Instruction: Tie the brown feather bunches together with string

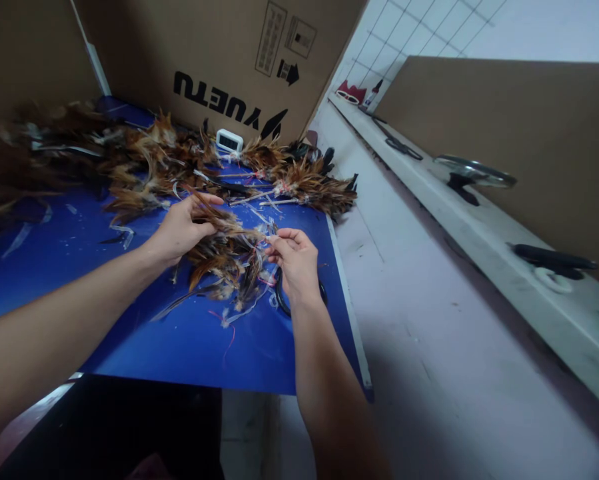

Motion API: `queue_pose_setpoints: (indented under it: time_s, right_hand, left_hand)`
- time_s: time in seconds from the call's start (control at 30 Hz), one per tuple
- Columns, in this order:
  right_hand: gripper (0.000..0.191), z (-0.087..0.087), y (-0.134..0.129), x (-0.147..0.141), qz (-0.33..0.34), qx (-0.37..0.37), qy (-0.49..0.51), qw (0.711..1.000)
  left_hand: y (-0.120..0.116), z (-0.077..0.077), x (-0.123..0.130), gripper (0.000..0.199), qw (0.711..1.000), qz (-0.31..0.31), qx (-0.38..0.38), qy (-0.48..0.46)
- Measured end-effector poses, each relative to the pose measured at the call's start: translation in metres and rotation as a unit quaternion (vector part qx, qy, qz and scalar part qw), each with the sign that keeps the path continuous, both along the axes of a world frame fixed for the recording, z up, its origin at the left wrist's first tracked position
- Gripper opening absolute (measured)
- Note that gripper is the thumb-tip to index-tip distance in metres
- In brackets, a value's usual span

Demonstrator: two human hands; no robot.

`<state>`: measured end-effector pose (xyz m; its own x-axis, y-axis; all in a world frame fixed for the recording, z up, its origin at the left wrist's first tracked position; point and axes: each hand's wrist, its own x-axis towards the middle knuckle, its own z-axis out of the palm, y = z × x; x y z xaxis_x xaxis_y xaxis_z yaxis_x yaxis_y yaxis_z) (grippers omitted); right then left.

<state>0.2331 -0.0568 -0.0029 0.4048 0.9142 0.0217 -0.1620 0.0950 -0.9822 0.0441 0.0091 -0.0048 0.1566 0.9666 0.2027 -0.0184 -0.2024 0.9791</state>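
Note:
Between my two hands stretches a small bunch of brown feathers (229,225). My left hand (186,223) is closed around its feathery end, thumb against fingers. My right hand (294,257) pinches the pale quill end with thumb and fingertips. Below them on the blue table (259,360) lies a loose pile of brown and dark feathers (219,267), with pink thread (232,333) trailing from it. Scissors with black handles (282,297) lie partly hidden under my right hand and wrist.
Feather bundles on sticks (314,183) lie at the table's back right, beside a white digital timer (229,141). More feathers (69,150) spread across the back left. A large cardboard box (219,47) stands behind. On the right ledge (479,220) are a glass lid (474,170) and black-handled items (554,257).

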Motion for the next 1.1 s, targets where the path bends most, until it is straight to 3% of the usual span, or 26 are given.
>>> queue_pose_setpoints:
  time_s: [0.07,0.17,0.27,0.4,0.57,0.93,1.03,1.1]
  right_hand:
    - [0.023,0.001,-0.001,0.000,0.002,0.000,0.012,1.000]
    - [0.024,0.002,-0.001,-0.001,0.017,-0.001,0.018,1.000]
    - [0.025,0.002,-0.003,-0.003,0.035,0.001,0.003,0.999]
    - [0.023,0.003,-0.005,-0.008,0.072,0.008,-0.027,0.997]
    - [0.019,0.003,-0.007,-0.011,0.100,0.019,-0.050,0.994]
    - [0.018,0.001,-0.002,-0.002,-0.012,0.036,-0.036,0.999]
    - [0.019,0.003,-0.002,-0.002,-0.005,0.037,-0.021,0.999]
    - [0.020,0.005,-0.004,-0.004,0.015,0.045,-0.016,0.999]
  left_hand:
    - [0.000,0.000,-0.001,0.050,0.999,-0.024,0.032,0.005]
    - [-0.004,0.004,-0.002,0.051,0.991,0.004,0.112,0.070]
    - [-0.011,0.009,-0.003,0.042,0.957,0.047,0.223,0.181]
    - [-0.019,0.009,0.000,0.028,0.915,0.013,0.303,0.266]
    - [-0.020,0.002,0.005,0.021,0.908,-0.031,0.301,0.290]
    - [-0.016,0.003,0.001,0.018,0.916,0.029,0.259,0.305]
    - [-0.013,0.000,0.000,0.012,0.911,0.027,0.263,0.317]
    - [-0.015,0.000,0.001,0.024,0.900,0.041,0.293,0.319]
